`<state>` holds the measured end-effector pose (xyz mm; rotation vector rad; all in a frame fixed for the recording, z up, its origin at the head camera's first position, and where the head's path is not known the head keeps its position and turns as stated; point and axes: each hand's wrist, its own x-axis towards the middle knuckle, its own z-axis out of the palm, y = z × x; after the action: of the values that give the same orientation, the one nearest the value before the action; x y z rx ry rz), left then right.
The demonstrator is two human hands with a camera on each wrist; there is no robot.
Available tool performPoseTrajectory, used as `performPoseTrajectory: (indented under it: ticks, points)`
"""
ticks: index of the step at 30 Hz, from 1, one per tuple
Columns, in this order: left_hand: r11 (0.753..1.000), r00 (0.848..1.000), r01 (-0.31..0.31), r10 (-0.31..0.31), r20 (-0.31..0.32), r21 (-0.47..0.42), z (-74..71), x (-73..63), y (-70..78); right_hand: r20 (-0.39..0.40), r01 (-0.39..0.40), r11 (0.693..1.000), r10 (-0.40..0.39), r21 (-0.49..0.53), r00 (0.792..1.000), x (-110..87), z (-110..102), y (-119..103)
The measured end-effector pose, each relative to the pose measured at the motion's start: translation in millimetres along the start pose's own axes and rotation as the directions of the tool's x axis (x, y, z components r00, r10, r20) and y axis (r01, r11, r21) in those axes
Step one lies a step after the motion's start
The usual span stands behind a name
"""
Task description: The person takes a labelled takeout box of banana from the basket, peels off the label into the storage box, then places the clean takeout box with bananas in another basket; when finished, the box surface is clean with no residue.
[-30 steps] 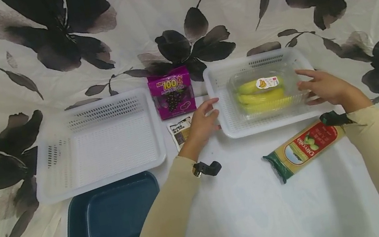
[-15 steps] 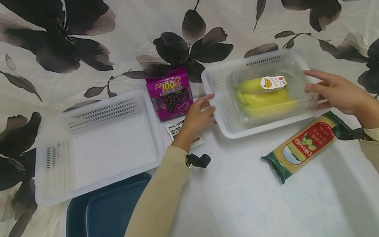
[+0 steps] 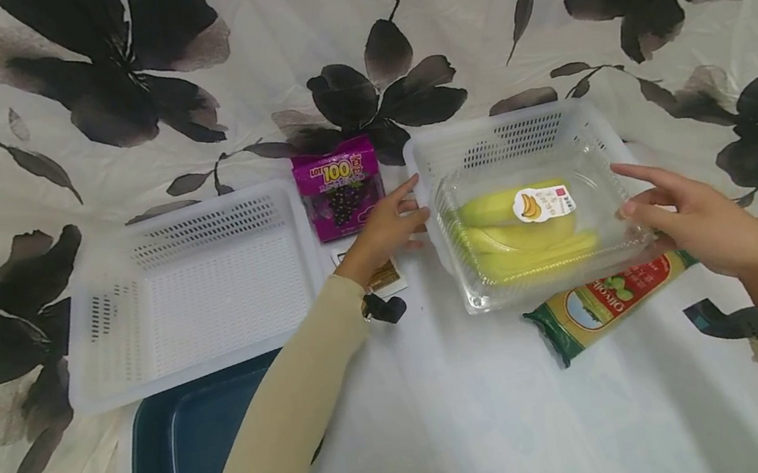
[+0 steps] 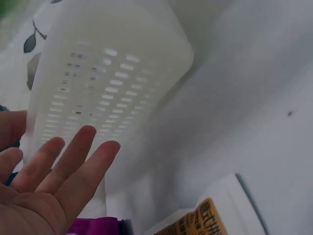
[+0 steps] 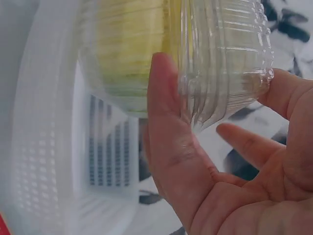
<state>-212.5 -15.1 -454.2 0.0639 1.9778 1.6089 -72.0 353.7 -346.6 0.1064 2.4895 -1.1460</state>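
My right hand [image 3: 696,219] grips the right end of a clear plastic box of bananas [image 3: 526,232]. The box is tilted and raised over the right white basket [image 3: 520,129], its near edge past the basket's front rim. In the right wrist view, thumb and fingers [image 5: 164,93] hold the ribbed box end [image 5: 225,58]. At the basket's left side is my left hand [image 3: 381,228]. Its fingers [image 4: 80,156] are extended beside the slotted basket wall [image 4: 112,83], and whether they touch it is hard to tell. Below that hand lies a partly covered small packet [image 3: 386,277].
A purple box [image 3: 340,190] stands between the two baskets. On the left are another white basket [image 3: 230,296] and a dark blue tray [image 3: 195,446]. A green-and-yellow Olivoilà packet [image 3: 597,308] lies in front of the right basket, partly covered by the banana box.
The box of bananas has come up out of the right basket and toward me, its label tilting, with the right hand at its end. The left hand stays by the basket's left rim.
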Motion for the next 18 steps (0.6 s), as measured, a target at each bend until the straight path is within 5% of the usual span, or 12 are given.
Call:
performPoseTrajectory:
  ticks: [12, 18]
  points:
    - [0.967, 0.998, -0.024, 0.008, 0.064, 0.252, -11.3, 1.7, 12.7, 0.054, 0.136, 0.991, -0.136, 0.013, 0.989, -44.3, 50.1, 3.6]
    - [0.904, 0.996, -0.042, 0.006, 0.085, 0.425, -15.3, 1.8, 24.1, 0.115, 0.140, 0.984, -0.152, 0.112, 0.982, -54.2, 80.1, 3.1]
